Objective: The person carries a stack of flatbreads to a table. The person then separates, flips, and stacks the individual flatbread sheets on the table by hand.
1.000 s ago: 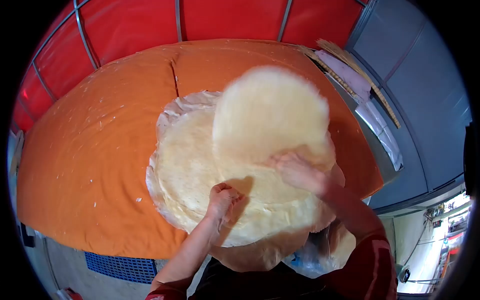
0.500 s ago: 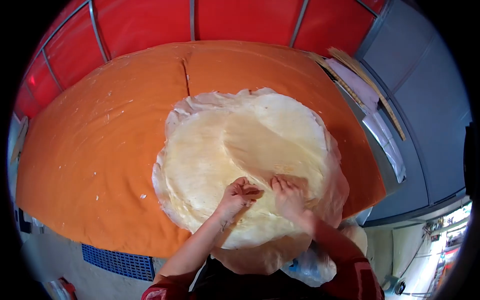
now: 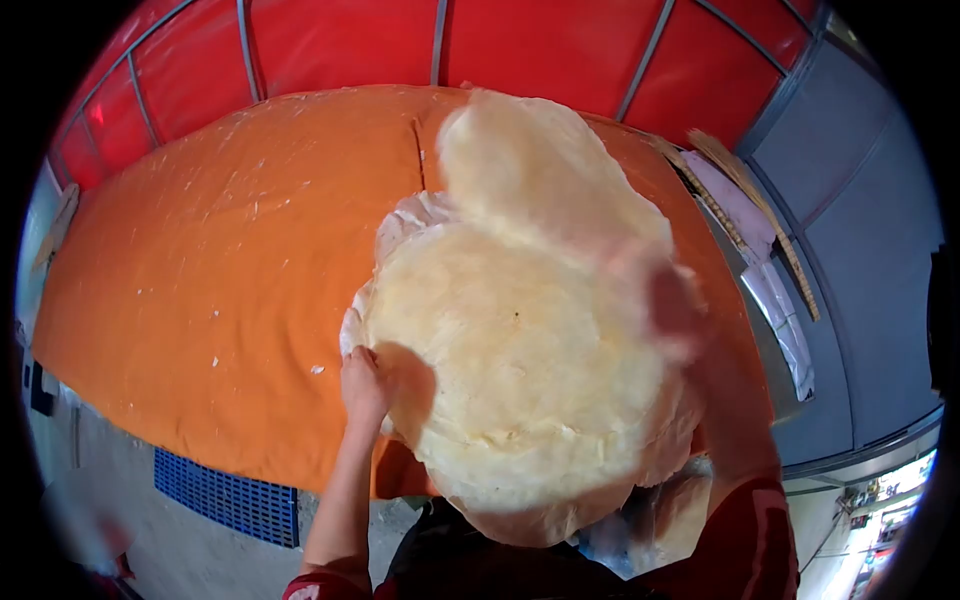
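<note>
pale sheet (image 3: 545, 165) aloft!

left hand (image 3: 362, 388) curls at the left edge of the stack (image 3: 500, 330), whether gripping i can't tell; right hand (image 3: 668, 305) blurs, fingers unreadable; beyond, the sheet arches over orange cloth (image 3: 250, 280); a hasty tug could tear it.

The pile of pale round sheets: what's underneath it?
A wrinkled, filmy layer shows at the upper-left rim, with orange cloth beyond. The pile covers whatever lies beneath its middle.

Red sleeves (image 3: 725, 545), pale stripe (image 3: 768, 540), black garment (image 3: 470, 565)
</note>
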Action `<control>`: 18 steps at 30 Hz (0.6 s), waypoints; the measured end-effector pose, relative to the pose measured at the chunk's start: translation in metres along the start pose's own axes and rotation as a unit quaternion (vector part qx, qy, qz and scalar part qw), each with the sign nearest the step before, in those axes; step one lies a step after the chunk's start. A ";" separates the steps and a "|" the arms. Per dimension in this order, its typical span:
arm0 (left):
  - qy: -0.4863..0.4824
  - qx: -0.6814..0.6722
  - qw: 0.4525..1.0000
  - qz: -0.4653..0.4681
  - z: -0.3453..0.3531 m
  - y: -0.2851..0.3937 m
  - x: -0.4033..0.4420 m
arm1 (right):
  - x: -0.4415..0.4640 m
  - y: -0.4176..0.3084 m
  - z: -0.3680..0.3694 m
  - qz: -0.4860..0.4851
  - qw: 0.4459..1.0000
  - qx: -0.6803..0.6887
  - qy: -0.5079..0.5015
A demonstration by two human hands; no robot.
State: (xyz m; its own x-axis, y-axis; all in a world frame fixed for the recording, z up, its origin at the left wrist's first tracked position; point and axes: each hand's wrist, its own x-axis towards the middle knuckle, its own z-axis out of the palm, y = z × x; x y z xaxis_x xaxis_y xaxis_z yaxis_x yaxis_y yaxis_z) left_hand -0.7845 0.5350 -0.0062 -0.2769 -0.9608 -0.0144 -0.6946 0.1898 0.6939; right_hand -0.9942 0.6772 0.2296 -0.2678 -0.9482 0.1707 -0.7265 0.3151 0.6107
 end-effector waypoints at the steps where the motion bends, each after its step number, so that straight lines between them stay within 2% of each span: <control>1: 0.017 0.013 1.000 0.008 -0.004 0.003 0.001 | -0.002 -0.030 0.036 -0.061 0.990 0.113 0.057; 3: 0.012 -0.007 1.000 -0.020 -0.013 0.008 0.004 | 0.003 -0.073 0.092 -0.175 0.912 0.331 0.168; 4: -0.013 -0.084 0.996 -0.012 -0.013 0.005 0.007 | 0.008 -0.078 0.097 -0.178 0.910 0.333 0.171; 5: -0.039 -0.161 0.986 -0.002 -0.012 0.000 0.009 | 0.013 -0.079 0.101 -0.181 0.908 0.368 0.081; 6: -0.063 -0.294 0.953 -0.028 -0.014 0.003 0.009 | 0.016 -0.081 0.102 -0.182 0.898 0.399 -0.011; 7: -0.062 -0.294 0.953 -0.030 -0.017 0.005 0.007 | 0.017 -0.083 0.102 -0.185 0.898 0.400 -0.012; 8: -0.147 -0.452 0.874 -0.107 -0.019 0.007 0.001 | 0.014 -0.086 0.101 -0.166 0.913 0.373 0.019; 9: -0.224 -0.589 0.756 -0.177 -0.023 0.014 -0.004 | 0.012 -0.089 0.098 -0.146 0.926 0.345 0.051; 10: -0.275 -0.607 0.724 -0.176 -0.021 0.011 -0.011 | 0.000 -0.102 0.079 -0.131 0.939 0.319 0.006; 11: -0.275 -0.607 0.725 -0.175 -0.018 0.013 -0.019 | -0.011 -0.119 0.074 -0.130 0.940 0.316 -0.018; 13: -0.306 -0.681 0.640 -0.181 -0.018 0.025 -0.033 | -0.035 -0.155 0.077 -0.128 0.932 0.336 -0.042; 14: -0.348 -0.670 0.635 -0.164 -0.011 0.016 -0.028 | -0.045 -0.170 0.087 -0.127 0.924 0.359 -0.045; 15: -0.347 -0.671 0.634 -0.164 -0.014 0.020 -0.029 | -0.051 -0.176 0.089 -0.129 0.924 0.358 -0.046; 17: -0.350 -0.662 0.654 -0.105 -0.025 0.036 -0.031 | -0.057 -0.183 0.095 -0.059 0.909 0.364 0.196; 18: -0.366 -0.685 0.624 -0.086 -0.027 0.042 -0.029 | -0.049 -0.176 0.108 -0.070 0.915 0.350 0.190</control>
State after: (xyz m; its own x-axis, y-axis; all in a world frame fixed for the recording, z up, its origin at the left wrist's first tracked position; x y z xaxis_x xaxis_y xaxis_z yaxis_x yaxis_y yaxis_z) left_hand -0.7873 0.5652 0.0427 -0.8540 -0.4976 -0.1516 0.3237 -0.7365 0.5939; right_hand -0.9215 0.6728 0.0298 0.0020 -0.8846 0.4664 -0.9996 0.0110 0.0250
